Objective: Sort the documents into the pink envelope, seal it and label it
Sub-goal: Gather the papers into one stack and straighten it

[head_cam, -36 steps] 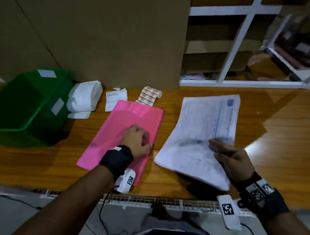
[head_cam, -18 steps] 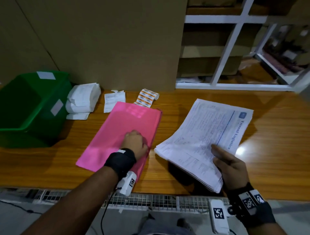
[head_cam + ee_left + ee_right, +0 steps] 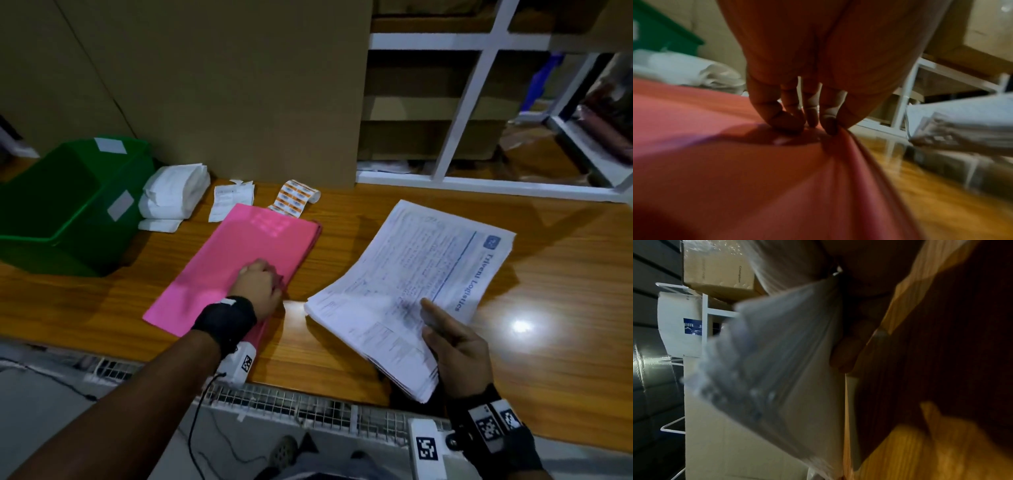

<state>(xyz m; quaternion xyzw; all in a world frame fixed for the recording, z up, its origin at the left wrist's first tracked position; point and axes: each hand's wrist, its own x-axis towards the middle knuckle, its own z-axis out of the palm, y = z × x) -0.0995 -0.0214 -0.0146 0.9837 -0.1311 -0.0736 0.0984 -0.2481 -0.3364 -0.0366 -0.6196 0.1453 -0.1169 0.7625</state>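
Observation:
A pink envelope lies flat on the wooden table, left of centre. My left hand sits on its right edge with curled fingers; in the left wrist view the fingertips pinch a fold of the pink envelope and lift it slightly. My right hand grips the near corner of a thick stack of printed documents, thumb on top, holding it tilted above the table to the right of the envelope. The stack is blurred in the right wrist view.
A green bin stands at the far left, with a white paper bundle beside it. A small slip and an orange label strip lie behind the envelope. A cardboard panel and white shelving rise at the back.
My right hand has lifted the document stack off the table and turned it clockwise. The left hand stayed on the envelope's right edge, pinching it.

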